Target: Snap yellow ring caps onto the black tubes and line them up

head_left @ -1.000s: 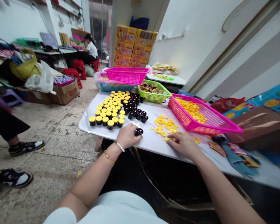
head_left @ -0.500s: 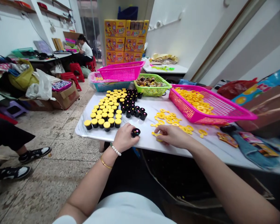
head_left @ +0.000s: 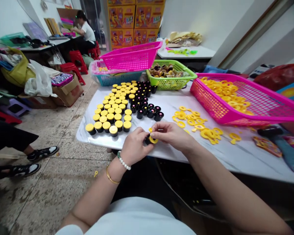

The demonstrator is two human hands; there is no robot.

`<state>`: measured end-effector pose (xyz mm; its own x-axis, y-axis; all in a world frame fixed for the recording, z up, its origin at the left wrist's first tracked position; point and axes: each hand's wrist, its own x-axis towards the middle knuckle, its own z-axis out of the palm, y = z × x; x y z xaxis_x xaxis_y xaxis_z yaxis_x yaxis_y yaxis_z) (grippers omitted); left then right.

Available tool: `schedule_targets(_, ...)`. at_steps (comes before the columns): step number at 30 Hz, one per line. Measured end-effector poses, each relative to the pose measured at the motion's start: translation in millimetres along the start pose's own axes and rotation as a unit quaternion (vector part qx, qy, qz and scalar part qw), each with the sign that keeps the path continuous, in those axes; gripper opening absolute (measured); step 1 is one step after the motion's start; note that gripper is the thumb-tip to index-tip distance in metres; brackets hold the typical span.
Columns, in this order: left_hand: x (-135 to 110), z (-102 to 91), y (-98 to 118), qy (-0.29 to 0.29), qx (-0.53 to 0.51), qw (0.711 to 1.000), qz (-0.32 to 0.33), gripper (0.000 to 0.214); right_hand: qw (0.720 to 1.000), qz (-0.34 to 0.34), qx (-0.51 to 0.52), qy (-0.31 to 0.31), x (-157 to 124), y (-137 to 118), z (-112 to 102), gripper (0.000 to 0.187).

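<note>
My left hand is closed around a small black cup, mostly hidden by its fingers, near the front edge of the table. Pinched in my right hand is a yellow plastic ring with a small tab, held against the mouth of that cup. To the left stand several black cups with yellow lids in rows. Behind my hands are several open black cups, some showing pink bits inside. Loose yellow rings lie scattered to the right.
A pink basket of yellow rings stands at the right. Behind are a green basket of brown-and-yellow pieces and a tilted pink basket over a blue one. A person sits at a far table; another person's shoes show at left.
My right hand has lifted a yellow ring from the table and moved left, bringing it to the black cup in my left hand. The camera view has tilted down.
</note>
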<state>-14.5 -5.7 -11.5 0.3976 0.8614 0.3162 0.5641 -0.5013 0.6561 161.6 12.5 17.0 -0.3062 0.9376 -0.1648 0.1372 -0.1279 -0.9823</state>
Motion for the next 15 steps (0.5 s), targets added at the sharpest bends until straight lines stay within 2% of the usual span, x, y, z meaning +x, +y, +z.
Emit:
schedule_targets(5,1,2.0,-4,-0.011,0.005,1.000,0.000,0.006,0.995,0.060,0.070,0.031,3,11,10,0.040)
schedule_targets(10,0,2.7,-5,-0.031,0.013,0.999,-0.003,0.007,0.995,0.022,0.029,0.097,-5,10,21,0.036)
schedule_targets(15,-1,2.7,-4,-0.045,0.023,0.999,-0.007,0.011,0.989,0.044,0.063,0.123,-7,9,27,0.037)
